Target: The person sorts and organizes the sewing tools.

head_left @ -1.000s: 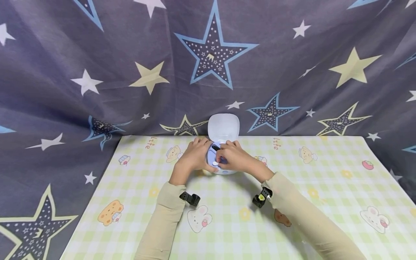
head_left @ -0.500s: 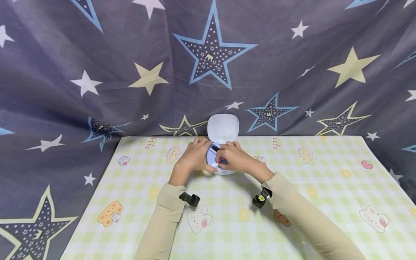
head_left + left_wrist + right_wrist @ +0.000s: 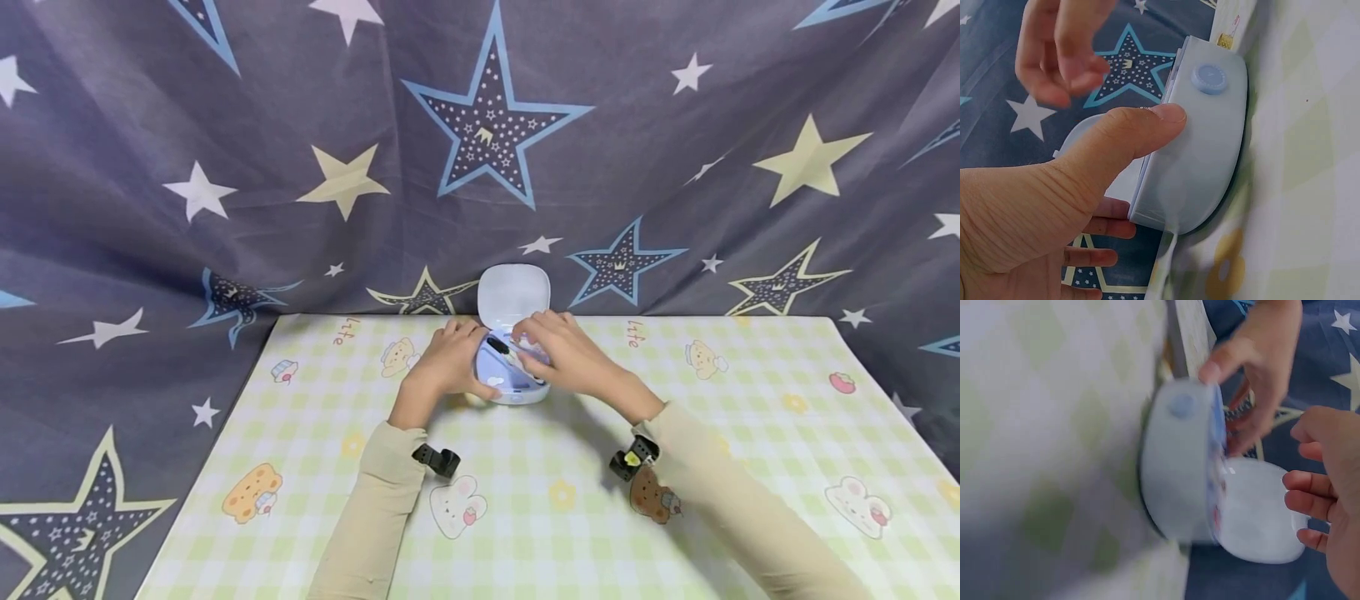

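A white rounded case (image 3: 1210, 156) with a blue front button stands at the table's far edge, its lid (image 3: 514, 296) raised at the back. My left hand (image 3: 448, 360) holds the case's left side, with the thumb (image 3: 1141, 128) on its front and fingers behind. Inside the blue tray (image 3: 489, 367) lies a slim tool with a black end (image 3: 498, 345) and a pale shaft; its exact kind is unclear. Just above the tray's right part hovers my right hand (image 3: 566, 354), fingers loosely bent, nothing visible in them. It hides some of the contents.
A green checked tablecloth (image 3: 517, 517) with cartoon prints covers the table. Directly behind the raised lid hangs a dark star-patterned curtain (image 3: 637, 167). Each wrist carries a black camera strap (image 3: 437, 459).
My right hand has risen out of the tray and shifted right, its fingers loosening. More of the black-ended tool and the tray now shows. The left hand stays on the case.
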`<state>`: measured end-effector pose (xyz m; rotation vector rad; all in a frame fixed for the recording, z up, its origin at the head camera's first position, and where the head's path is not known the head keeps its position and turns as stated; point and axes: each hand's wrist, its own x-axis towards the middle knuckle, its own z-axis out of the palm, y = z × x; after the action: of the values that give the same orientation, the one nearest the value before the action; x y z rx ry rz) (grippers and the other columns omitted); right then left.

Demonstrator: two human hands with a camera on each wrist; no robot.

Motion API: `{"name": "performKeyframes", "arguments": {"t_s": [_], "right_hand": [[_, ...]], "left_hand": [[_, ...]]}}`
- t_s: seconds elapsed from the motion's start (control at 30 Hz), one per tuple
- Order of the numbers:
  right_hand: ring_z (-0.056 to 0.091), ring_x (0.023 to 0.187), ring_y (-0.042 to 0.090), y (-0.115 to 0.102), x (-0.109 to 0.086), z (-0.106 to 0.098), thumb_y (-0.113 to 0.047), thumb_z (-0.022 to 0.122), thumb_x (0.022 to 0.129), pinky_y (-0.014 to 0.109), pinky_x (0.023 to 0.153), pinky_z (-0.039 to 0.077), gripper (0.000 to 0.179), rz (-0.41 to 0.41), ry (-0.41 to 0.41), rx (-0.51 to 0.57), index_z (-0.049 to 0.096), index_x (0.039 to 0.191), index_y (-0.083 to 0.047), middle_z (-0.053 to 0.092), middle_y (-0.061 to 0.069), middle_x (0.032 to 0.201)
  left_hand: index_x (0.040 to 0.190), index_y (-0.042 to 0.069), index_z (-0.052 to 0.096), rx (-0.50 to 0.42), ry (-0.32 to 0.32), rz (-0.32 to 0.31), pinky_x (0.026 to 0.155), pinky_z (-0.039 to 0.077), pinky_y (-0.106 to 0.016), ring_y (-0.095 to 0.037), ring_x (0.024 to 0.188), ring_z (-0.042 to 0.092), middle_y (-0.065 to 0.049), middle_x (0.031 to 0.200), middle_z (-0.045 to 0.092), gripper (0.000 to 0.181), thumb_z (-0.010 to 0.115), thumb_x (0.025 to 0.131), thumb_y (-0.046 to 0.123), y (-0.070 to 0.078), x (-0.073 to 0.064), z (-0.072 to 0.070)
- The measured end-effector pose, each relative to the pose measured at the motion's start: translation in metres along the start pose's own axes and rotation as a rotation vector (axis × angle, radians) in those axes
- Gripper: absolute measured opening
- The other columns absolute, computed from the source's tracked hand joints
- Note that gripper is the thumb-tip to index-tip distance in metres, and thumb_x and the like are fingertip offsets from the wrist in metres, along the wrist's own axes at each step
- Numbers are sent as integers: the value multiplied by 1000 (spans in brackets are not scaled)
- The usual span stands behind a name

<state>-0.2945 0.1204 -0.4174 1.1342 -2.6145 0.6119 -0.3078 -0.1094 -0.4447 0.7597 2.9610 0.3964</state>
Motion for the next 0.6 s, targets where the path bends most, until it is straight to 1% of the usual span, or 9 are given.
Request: {"name": "performKeyframes", "arguments": {"t_s": [0.13,0.3,0.4,0.47,0.53,0.6], "right_hand": [[56,96,24,14,-10,-21,-23,63,97,43,89,42,28,43,2,-38,60,122,-10,64,10,102],[57,98,25,33,-27,-41,-25,62,99,45,90,42,30,85,-45,-117,60,124,-9,63,7,102],[57,99,27,43,-39,-44,-26,64,98,47,90,43,31,92,-85,-175,60,123,-7,64,9,104],[59,101,30,50,-46,-44,-26,66,97,49,90,44,33,83,-107,-215,60,122,-6,66,11,107],[59,102,31,55,-52,-41,-27,67,96,49,90,44,33,63,-127,-263,60,121,-7,66,12,109],[59,100,31,61,-58,-37,-28,68,94,48,87,44,33,33,-139,-311,60,118,-7,66,11,107]], "left_hand": [[147,9,51,-7,-4,-4,112,41,-52,-32,130,44,-9,143,53,104,90,64,58,0,0,0],[147,9,50,-11,-4,-16,113,40,-53,-33,132,43,-10,144,52,105,91,64,57,-1,1,0],[148,8,49,-10,-10,-18,113,39,-54,-34,135,42,-10,145,52,105,91,64,57,-1,1,0],[148,8,49,-10,-12,-15,114,39,-54,-35,136,42,-11,146,51,105,90,65,57,-1,1,0],[148,7,49,-12,-14,-13,115,38,-54,-36,138,41,-12,147,51,105,90,65,57,0,1,0],[148,7,49,-12,-14,-10,114,39,-55,-36,138,41,-12,147,51,105,90,65,57,1,1,0]]}}
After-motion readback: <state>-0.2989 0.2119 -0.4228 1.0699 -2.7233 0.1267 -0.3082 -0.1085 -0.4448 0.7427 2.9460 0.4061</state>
